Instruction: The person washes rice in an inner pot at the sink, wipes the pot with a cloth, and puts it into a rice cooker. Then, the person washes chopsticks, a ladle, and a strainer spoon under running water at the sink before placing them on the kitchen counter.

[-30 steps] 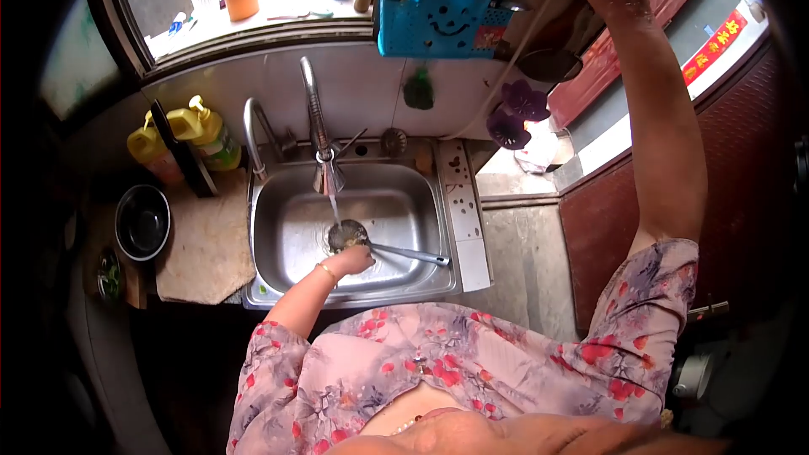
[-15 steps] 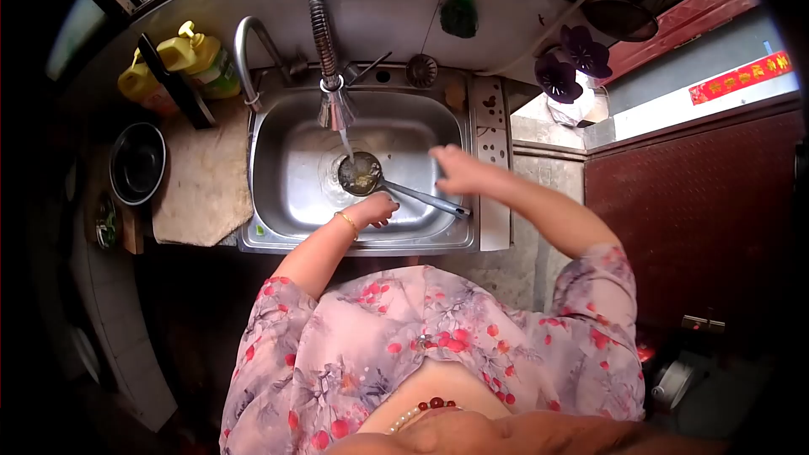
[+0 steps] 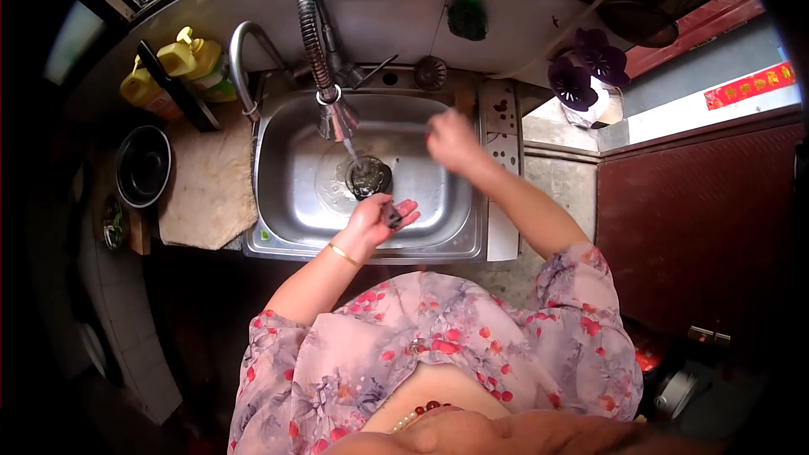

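Observation:
Water runs from the spring-neck faucet (image 3: 335, 114) into the round, dark bowl of a ladle (image 3: 369, 178) over the drain of the steel sink (image 3: 282, 202). My left hand (image 3: 381, 221), palm up, is at the sink's front edge, below the ladle bowl. A dark grey piece that looks like the end of the ladle's handle rests in it under the thumb, while the other fingers stretch to the right. Over the sink's right side is my right hand (image 3: 452, 141), blurred, with its fingers curled together; what they hold, if anything, is hidden.
Left of the sink lies a wooden board (image 3: 206, 194), with a black bowl (image 3: 143, 166) beside it. Yellow bottles (image 3: 202, 59) stand behind a dark upright slab (image 3: 177, 88). A second curved tap (image 3: 240, 59) rises at the back left. Purple flower-shaped items (image 3: 573, 84) hang at the right.
My right hand has come down from high at the upper right to the sink's right side. My left hand has turned palm up, and the ladle's handle no longer lies across toward the right rim.

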Tool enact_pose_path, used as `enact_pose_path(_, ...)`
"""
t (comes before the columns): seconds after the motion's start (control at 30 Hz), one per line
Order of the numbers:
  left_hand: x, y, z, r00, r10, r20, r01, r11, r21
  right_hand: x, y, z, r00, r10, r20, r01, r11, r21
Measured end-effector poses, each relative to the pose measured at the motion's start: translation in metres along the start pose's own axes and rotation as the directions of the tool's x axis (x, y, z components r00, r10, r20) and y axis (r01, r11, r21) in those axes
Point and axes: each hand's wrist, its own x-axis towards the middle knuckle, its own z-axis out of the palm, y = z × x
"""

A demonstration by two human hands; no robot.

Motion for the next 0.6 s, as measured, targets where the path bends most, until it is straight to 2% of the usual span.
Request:
enact_pose_path(0.07,-0.017,0.01,-0.012,0.994,0.095,-0.046,-0.099,0.991,-0.088,0.018,0.01,-0.021,0.971,0.151,-0.186,-0.19,0.959,-0.21)
enact_pose_path(0.13,-0.014,0.027,-0.05,0.991,-0.028,0.128,0.031,0.999,-0.021,0.041,0.053,0.015,0.97,0.214,-0.115,-0.232,0.957,-0.177)
enact_pose_path(0.17,-0.031,0.028,-0.04,0.99,-0.142,0.015,0.143,0.976,-0.163,0.041,0.059,0.023,0.975,0.131,-0.181,-0.161,0.973,-0.163)
enact_pose_path(0.2,-0.043,0.028,-0.04,0.991,-0.134,-0.02,0.131,0.983,-0.128,0.04,0.057,0.023,0.972,0.126,-0.2,-0.149,0.983,-0.107)
enact_pose_path(0.27,-0.055,0.028,-0.053,0.998,-0.028,0.063,0.026,0.999,0.034,0.043,0.054,0.024,0.964,0.122,-0.235,-0.126,0.992,0.002)
enact_pose_path(0.33,-0.069,0.029,-0.056,0.997,0.035,0.065,-0.043,0.989,0.138,0.045,0.046,0.042,0.977,-0.03,-0.211,0.07,0.981,0.182)
enact_pose_path(0.4,-0.078,0.031,-0.061,0.99,0.052,0.133,-0.075,0.982,0.175,0.044,0.014,0.048,0.96,-0.219,-0.174,0.271,0.884,0.382)
enact_pose_path(0.53,-0.098,0.026,-0.055,0.99,0.049,0.133,-0.087,0.949,0.303,0.045,-0.049,0.076,0.862,-0.459,-0.214,0.502,0.832,0.235)
enact_pose_path(0.57,-0.103,0.024,-0.051,0.991,0.042,0.124,-0.083,0.934,0.348,0.047,-0.058,0.093,0.893,-0.445,-0.069,0.45,0.869,0.205)
enact_pose_path(0.6,-0.106,0.025,-0.049,0.989,0.033,0.145,-0.082,0.934,0.348,0.043,-0.072,0.091,0.897,-0.44,0.026,0.437,0.896,0.08)
